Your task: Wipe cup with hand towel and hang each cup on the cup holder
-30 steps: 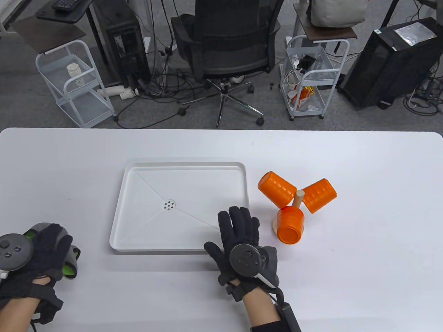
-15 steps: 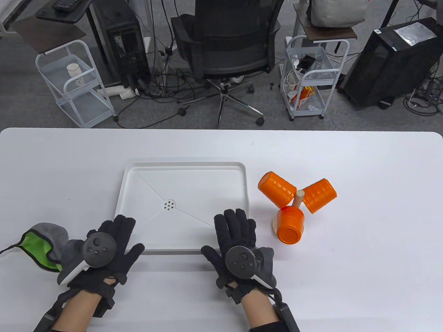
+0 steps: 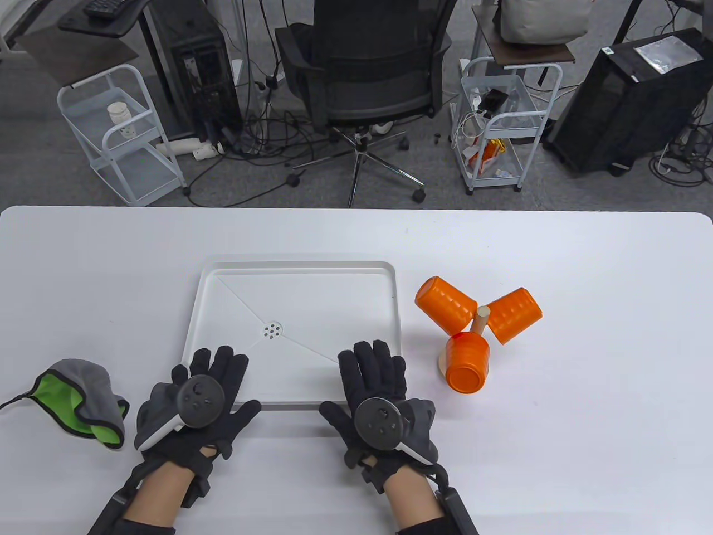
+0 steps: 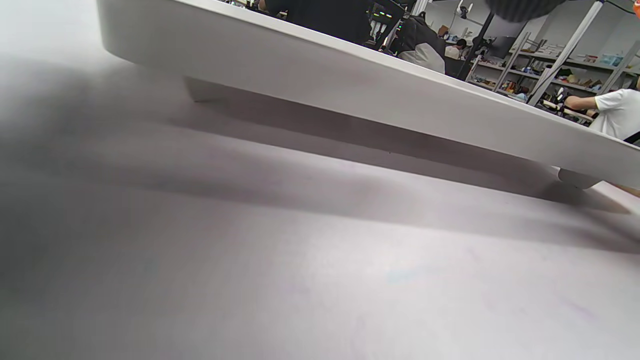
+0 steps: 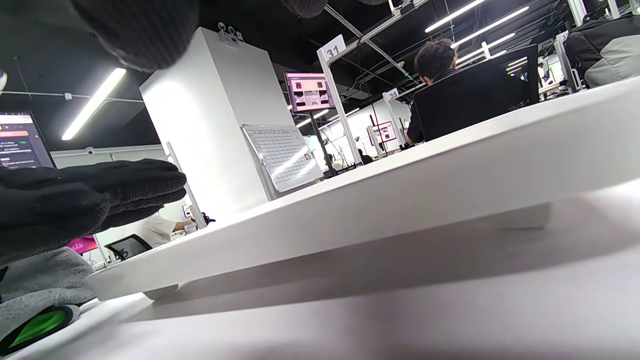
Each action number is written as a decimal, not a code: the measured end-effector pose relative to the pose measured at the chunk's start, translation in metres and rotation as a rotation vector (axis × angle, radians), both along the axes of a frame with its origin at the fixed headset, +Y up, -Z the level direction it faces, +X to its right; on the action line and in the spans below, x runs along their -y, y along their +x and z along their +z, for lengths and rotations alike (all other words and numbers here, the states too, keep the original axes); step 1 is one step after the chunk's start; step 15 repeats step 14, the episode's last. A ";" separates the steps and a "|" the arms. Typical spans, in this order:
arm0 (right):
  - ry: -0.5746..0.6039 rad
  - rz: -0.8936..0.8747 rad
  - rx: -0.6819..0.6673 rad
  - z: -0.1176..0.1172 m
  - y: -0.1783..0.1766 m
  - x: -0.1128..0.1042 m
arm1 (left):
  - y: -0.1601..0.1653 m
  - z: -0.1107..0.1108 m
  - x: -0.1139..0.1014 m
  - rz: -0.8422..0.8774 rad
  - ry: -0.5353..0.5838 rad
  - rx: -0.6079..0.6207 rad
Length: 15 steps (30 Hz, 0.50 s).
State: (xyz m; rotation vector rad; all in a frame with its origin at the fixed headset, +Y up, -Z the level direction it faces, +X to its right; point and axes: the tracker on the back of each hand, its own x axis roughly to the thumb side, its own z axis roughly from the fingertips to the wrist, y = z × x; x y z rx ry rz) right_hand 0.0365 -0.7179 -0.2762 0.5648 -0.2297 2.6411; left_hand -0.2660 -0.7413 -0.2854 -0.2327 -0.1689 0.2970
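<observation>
Three orange cups [image 3: 467, 365] hang on the wooden cup holder [image 3: 480, 319], right of the white tray [image 3: 289, 267]. The grey and green hand towel [image 3: 83, 404] lies crumpled on the table at the left, with no hand on it. My left hand [image 3: 214, 370] lies flat and open, fingers over the tray's front left edge. My right hand [image 3: 370, 368] also lies flat and open, fingers over the front right edge, a little left of the cups. In the right wrist view the towel [image 5: 35, 300] shows low at the left, below the left hand [image 5: 90, 200].
The tray holds nothing and has a small drain [image 3: 272, 330] in its middle; its side wall [image 4: 350, 85] fills the left wrist view. Beyond the table's far edge stand an office chair [image 3: 367, 67] and two white carts [image 3: 120, 134].
My left hand has let go of the towel and moved right to the tray's front edge. The right hand has slid slightly left and toward me. Cups and holder have not moved.
</observation>
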 end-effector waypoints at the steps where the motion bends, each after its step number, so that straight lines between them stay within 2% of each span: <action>1: -0.002 0.005 -0.002 0.000 -0.001 0.000 | 0.000 0.000 0.000 0.000 0.001 -0.003; 15: -0.011 0.023 -0.017 0.001 -0.005 0.003 | 0.001 0.002 0.001 0.024 -0.032 -0.014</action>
